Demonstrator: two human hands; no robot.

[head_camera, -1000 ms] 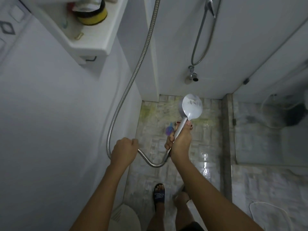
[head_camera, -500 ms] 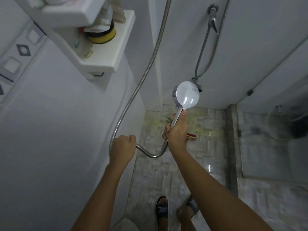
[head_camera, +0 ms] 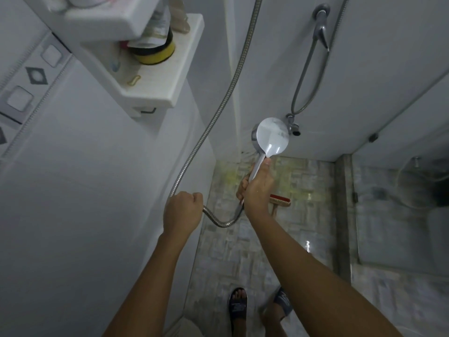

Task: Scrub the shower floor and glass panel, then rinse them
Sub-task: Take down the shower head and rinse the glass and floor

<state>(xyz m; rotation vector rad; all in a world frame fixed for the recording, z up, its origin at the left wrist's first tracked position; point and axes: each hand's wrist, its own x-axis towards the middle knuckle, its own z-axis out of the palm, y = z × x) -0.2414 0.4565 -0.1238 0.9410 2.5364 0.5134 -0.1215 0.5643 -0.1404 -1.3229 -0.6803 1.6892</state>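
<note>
Right hand (head_camera: 257,188) wrapped tight round the handle of the shower head (head_camera: 272,137), thumb up along the stem, the round head raised over the far end of the shower floor (head_camera: 267,242). Left hand (head_camera: 182,212) is a closed fist on the metal hose (head_camera: 218,117), which loops low between the two hands. A red-bristled scrub brush (head_camera: 281,200) lies on the tiles just right of the right hand. Glass panel (head_camera: 393,215) stands to the right.
</note>
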